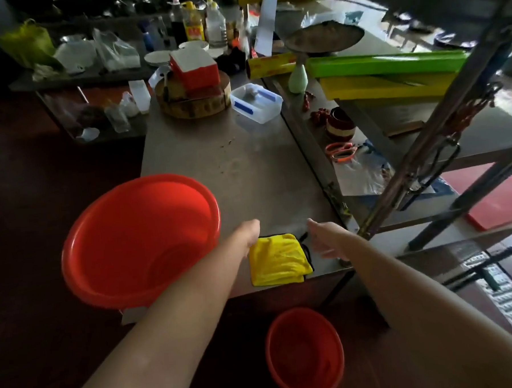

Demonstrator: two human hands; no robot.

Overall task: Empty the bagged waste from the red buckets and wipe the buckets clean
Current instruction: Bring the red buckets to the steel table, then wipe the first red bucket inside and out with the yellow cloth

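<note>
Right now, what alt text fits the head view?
The left hand and open right hand flank a folded yellow cloth at the table's near edge. A large red bucket sits left of it, a smaller red bucket on the floor.

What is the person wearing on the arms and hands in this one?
Nothing that shows. The left arm and right arm show no sleeve to the frame edge, and no watch or bracelet. The left grip and right grip are bare hands, ungloved; the right is blurred, so rings cannot be ruled out.
</note>
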